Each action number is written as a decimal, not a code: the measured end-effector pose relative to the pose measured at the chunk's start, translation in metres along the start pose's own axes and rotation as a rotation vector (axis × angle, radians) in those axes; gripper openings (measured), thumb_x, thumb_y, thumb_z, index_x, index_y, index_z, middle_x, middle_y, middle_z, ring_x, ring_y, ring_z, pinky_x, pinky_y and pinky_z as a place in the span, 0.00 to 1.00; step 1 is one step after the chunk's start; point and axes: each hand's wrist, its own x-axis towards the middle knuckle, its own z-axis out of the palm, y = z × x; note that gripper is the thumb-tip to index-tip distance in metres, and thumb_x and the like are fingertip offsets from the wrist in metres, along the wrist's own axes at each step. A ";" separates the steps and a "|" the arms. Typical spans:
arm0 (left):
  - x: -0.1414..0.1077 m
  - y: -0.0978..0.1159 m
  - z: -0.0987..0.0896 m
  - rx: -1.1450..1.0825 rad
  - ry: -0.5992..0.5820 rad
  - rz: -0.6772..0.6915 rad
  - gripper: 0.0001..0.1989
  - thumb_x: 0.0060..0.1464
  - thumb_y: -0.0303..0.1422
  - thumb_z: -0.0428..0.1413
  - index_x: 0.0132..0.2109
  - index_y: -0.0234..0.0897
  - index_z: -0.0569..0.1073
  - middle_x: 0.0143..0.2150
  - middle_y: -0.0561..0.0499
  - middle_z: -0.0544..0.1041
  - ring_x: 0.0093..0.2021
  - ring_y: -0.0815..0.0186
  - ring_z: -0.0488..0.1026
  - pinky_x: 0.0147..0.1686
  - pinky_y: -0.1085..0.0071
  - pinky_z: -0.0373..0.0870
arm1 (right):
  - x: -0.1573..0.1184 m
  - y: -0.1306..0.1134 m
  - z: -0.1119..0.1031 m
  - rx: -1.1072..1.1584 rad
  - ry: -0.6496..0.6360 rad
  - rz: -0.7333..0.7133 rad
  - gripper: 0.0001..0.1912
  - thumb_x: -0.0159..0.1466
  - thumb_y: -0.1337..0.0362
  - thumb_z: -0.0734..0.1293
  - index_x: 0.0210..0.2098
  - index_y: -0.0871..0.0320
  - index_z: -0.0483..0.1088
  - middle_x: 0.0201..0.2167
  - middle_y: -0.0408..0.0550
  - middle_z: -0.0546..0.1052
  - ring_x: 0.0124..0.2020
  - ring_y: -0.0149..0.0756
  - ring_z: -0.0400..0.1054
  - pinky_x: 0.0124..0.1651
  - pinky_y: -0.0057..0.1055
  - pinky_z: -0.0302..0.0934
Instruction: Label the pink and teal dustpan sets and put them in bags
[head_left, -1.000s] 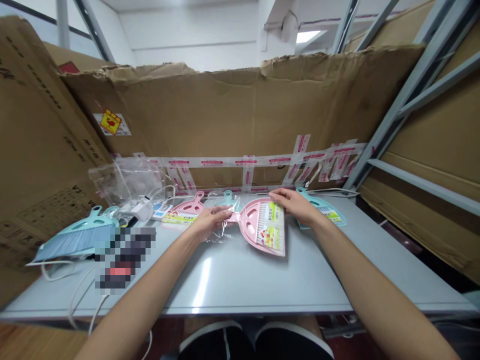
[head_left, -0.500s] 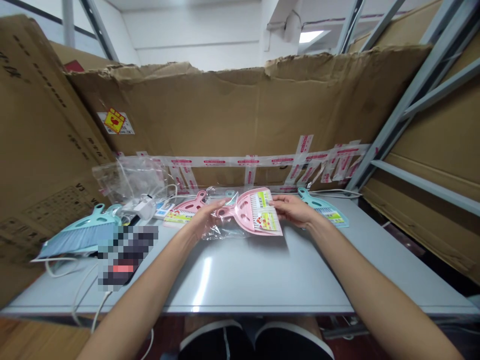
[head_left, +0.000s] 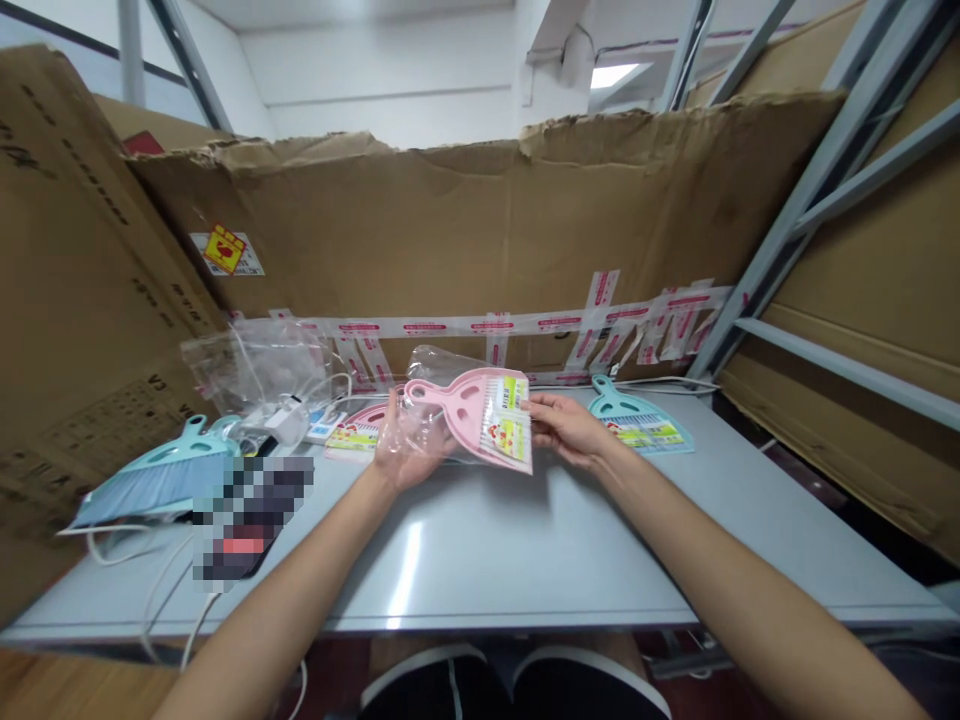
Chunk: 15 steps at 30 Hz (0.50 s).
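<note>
A pink dustpan with a white-bristled brush (head_left: 471, 410) is raised above the table, its wide end to the right and its ring handle to the left. Printed yellow-green labels cover the bristles. My right hand (head_left: 566, 428) pinches the wide edge between thumb and fingers. Around the handle end hangs a clear plastic bag (head_left: 429, 362), crumpled and partly over the dustpan. My left hand (head_left: 409, 462) lies palm up at the bag, thumb raised and fingers apart. Its fingertips are partly hidden behind the bag and dustpan.
Another pink dustpan set (head_left: 356, 432) lies behind my left hand. A teal set (head_left: 645, 425) rests at the right, and a teal one with blue bristles (head_left: 161, 480) at the left. Cables, a charger (head_left: 289, 418) and a pixelated dark object (head_left: 255, 520) are nearby. Cardboard (head_left: 465, 230) walls the back.
The pink dustpan has shifted left and tilted, held by my right hand. My left hand has let go of the handle area and turned palm up, fingers spread by the bag.
</note>
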 end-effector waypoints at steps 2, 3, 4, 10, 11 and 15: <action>0.000 -0.008 0.008 -0.085 -0.109 -0.009 0.39 0.68 0.61 0.55 0.72 0.39 0.72 0.69 0.34 0.79 0.72 0.39 0.73 0.61 0.42 0.78 | -0.002 0.004 0.008 0.031 0.000 -0.028 0.14 0.65 0.62 0.83 0.44 0.58 0.79 0.41 0.53 0.89 0.36 0.40 0.86 0.35 0.32 0.83; 0.000 -0.013 0.012 -0.128 -0.166 -0.031 0.40 0.67 0.61 0.56 0.73 0.39 0.71 0.70 0.34 0.78 0.74 0.39 0.72 0.63 0.41 0.77 | -0.002 0.006 0.012 0.045 -0.002 -0.036 0.14 0.65 0.62 0.84 0.44 0.57 0.79 0.40 0.53 0.89 0.35 0.41 0.86 0.35 0.32 0.83; 0.000 -0.018 0.015 -0.150 -0.197 -0.056 0.41 0.66 0.61 0.56 0.73 0.38 0.71 0.70 0.34 0.78 0.74 0.39 0.71 0.64 0.41 0.76 | -0.003 0.010 0.016 0.057 -0.004 -0.039 0.14 0.64 0.62 0.84 0.43 0.57 0.78 0.39 0.52 0.89 0.35 0.41 0.86 0.35 0.33 0.83; 0.001 -0.035 0.022 -0.175 -0.185 -0.145 0.38 0.65 0.60 0.57 0.68 0.36 0.76 0.67 0.33 0.81 0.73 0.37 0.72 0.65 0.40 0.75 | -0.005 0.025 0.031 0.108 0.033 -0.022 0.16 0.64 0.63 0.84 0.43 0.56 0.76 0.38 0.51 0.89 0.35 0.41 0.86 0.36 0.34 0.84; 0.001 -0.035 0.022 -0.172 -0.178 -0.146 0.38 0.65 0.61 0.57 0.68 0.36 0.76 0.67 0.33 0.81 0.73 0.37 0.72 0.64 0.40 0.75 | -0.005 0.025 0.032 0.122 0.044 -0.026 0.16 0.64 0.63 0.84 0.43 0.56 0.75 0.38 0.51 0.89 0.35 0.41 0.86 0.37 0.34 0.84; 0.002 -0.033 0.019 -0.178 -0.142 -0.089 0.41 0.67 0.65 0.52 0.69 0.36 0.76 0.69 0.33 0.79 0.71 0.39 0.74 0.63 0.44 0.78 | -0.003 0.025 0.034 0.203 0.101 -0.071 0.19 0.63 0.63 0.85 0.43 0.55 0.73 0.38 0.50 0.89 0.36 0.40 0.86 0.40 0.34 0.84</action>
